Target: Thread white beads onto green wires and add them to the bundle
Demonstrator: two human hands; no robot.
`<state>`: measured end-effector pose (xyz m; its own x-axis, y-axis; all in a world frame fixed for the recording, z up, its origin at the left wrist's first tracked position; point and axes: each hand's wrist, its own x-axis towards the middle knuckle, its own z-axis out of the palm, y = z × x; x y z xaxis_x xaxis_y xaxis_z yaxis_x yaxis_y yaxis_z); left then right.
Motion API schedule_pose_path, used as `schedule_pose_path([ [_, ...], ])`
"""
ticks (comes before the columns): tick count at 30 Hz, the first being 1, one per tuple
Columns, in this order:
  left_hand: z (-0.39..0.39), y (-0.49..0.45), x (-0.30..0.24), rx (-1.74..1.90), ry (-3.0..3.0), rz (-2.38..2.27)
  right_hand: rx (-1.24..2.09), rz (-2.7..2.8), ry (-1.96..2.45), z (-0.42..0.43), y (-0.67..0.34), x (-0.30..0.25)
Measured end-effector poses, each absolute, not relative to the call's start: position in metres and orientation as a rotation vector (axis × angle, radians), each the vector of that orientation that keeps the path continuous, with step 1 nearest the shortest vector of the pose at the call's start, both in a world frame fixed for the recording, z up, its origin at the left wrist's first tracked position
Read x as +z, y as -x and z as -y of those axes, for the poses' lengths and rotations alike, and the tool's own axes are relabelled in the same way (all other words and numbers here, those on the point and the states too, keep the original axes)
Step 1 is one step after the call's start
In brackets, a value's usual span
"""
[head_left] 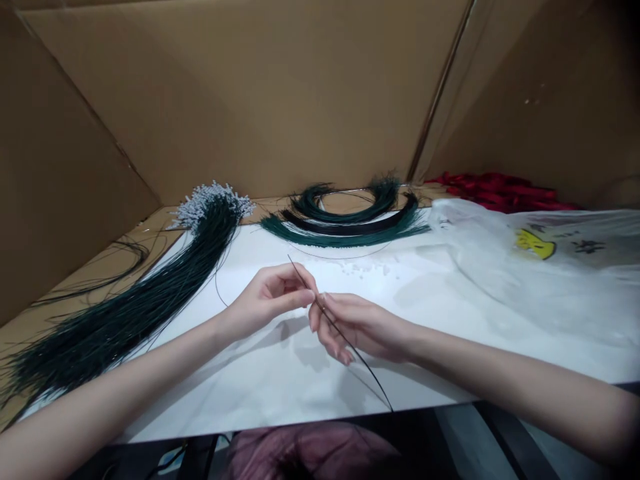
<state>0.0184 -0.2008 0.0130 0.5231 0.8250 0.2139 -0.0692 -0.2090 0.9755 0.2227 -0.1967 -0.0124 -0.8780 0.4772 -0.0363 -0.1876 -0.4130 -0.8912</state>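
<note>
Both hands meet over the middle of the white desk [280,387], sharing one thin dark wire [350,347]. The left hand [270,297] has its fingers curled in, thumb and forefinger closed on the wire near its upper part, so that a short length pokes up and away past the fingertips. The right hand [357,327] sits just beside it, fingertips almost touching the left ones, its fingers loosely bent and pinching the same wire a little lower; from there the wire runs down beneath the right palm and on to the near edge of the desk. Beyond and to the left of the left hand lies a long bundle of dark green wires [150,300], its far end tipped with a cluster of small pale beads [210,200]. Straight beyond both hands, well apart from them, curved bunches of green and black strands [350,223] lie in arcs. A few tiny white beads [365,268] are scattered between those arcs and the hands. To the right of the right hand spreads a clear plastic bag [525,267] with a yellow mark, and behind it a heap of red material [500,190]. Brown cardboard walls [260,100] stand around the far side.
</note>
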Motion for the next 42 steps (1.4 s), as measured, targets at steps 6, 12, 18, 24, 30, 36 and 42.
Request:
schedule_pose_path([
  [6, 0.197, -0.018, 0.002, 0.964, -1.592, -0.623, 2.312, 1.374, 0.386, 0.19, -0.22, -0.014],
  [12, 0.203, -0.025, -0.01, 0.954, -1.446, -0.835, 1.97, 1.504, 0.625, 0.19, -0.22, -0.023],
  [18, 0.21, -0.032, -0.013, 0.976, -1.478, -0.934, 1.783, 1.553, 0.776, 0.192, -0.228, -0.025],
  [24, 0.211, -0.034, -0.012, 1.037, -1.487, -0.997, 1.79, 1.614, 0.816, 0.193, -0.226, -0.024],
  [30, 0.213, -0.033, -0.007, 1.02, -1.526, -1.028, 1.783, 1.636, 0.829, 0.193, -0.225, -0.023],
  [36, 0.209, -0.024, -0.003, 1.062, -1.558, -1.063, 1.815, 1.607, 0.825, 0.192, -0.227, -0.02],
  [42, 0.203, -0.018, 0.0, 1.106, -1.58, -1.062, 1.856, 1.698, 0.843, 0.192, -0.228, -0.015],
])
